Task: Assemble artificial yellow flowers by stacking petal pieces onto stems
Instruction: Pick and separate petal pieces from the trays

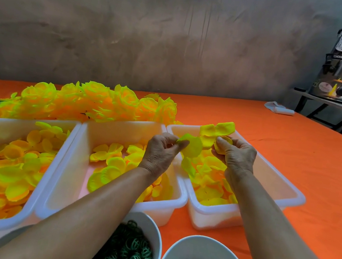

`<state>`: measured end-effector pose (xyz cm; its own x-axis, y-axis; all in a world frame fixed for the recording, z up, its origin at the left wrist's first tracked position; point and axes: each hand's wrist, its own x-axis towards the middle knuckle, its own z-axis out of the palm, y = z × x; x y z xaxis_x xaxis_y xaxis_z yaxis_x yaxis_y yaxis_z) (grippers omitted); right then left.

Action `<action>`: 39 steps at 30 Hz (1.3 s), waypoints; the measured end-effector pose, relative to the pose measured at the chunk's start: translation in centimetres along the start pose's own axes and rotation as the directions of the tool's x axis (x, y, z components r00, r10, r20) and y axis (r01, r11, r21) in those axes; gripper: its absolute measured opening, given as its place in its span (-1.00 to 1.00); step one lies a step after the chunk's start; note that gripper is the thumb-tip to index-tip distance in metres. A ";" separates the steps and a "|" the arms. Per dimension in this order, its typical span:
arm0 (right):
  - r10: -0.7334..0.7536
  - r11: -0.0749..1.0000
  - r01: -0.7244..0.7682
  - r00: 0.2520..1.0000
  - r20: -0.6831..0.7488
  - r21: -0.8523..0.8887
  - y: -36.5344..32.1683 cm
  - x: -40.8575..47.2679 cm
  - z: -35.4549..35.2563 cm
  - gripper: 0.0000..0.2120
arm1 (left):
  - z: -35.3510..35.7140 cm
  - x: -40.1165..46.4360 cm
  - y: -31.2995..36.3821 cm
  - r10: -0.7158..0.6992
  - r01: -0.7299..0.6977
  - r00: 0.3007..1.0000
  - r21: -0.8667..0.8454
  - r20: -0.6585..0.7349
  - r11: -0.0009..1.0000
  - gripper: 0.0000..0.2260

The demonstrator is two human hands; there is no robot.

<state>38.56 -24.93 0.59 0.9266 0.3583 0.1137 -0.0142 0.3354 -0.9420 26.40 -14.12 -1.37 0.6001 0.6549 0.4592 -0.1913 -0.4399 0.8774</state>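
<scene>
Yellow petal pieces [193,147] sit pinched between left hand [161,150] and right hand [236,154], over the right tray [288,198] mid-frame. Finished flowers [94,102] pile upper left, trays still full, so plenty left. Stem possibly hidden in fingers; can't tell.

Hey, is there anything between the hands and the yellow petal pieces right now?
No, nothing visible. The left hand already pinches a petal piece, and the right hand holds a second petal piece. Both are held up over the right-hand white tray, with no stem visible between the hands.
</scene>
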 end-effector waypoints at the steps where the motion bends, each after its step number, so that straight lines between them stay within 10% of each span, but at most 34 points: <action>1: -0.007 1.000 0.007 1.000 0.001 0.002 0.0 0.0 0.0 -0.87 | 0.1 -0.1 0.1 0.002 -0.002 0.999 0.000 0.032 1.000 -0.83; 12: -0.050 0.998 0.048 0.998 -0.031 -0.049 -0.2 -0.2 0.0 -0.83 | 1.3 -0.6 -0.7 0.113 -0.227 0.932 0.310 0.345 0.923 -0.88; 20: -0.058 0.997 0.063 0.994 0.090 -0.054 -0.6 -1.0 0.2 -0.91 | 1.4 -0.7 -0.5 0.140 -0.246 0.952 0.404 0.273 0.881 -0.90; 32: -0.115 0.990 0.122 0.989 -0.094 0.072 -0.6 0.0 -0.2 -0.86 | 1.2 -0.6 -0.3 0.110 -0.185 0.971 0.370 0.213 0.911 -0.80; 39: -0.179 0.965 0.193 0.979 0.092 -0.176 0.0 -0.3 0.4 -0.80 | 1.1 -0.5 0.2 0.250 -0.263 0.964 0.439 0.089 0.859 -0.84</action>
<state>38.14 -24.72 0.71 0.8756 0.3708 0.3094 0.2318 0.2394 -0.9429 26.87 -15.22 -1.57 0.6000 0.4666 0.6498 0.0188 -0.8203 0.5716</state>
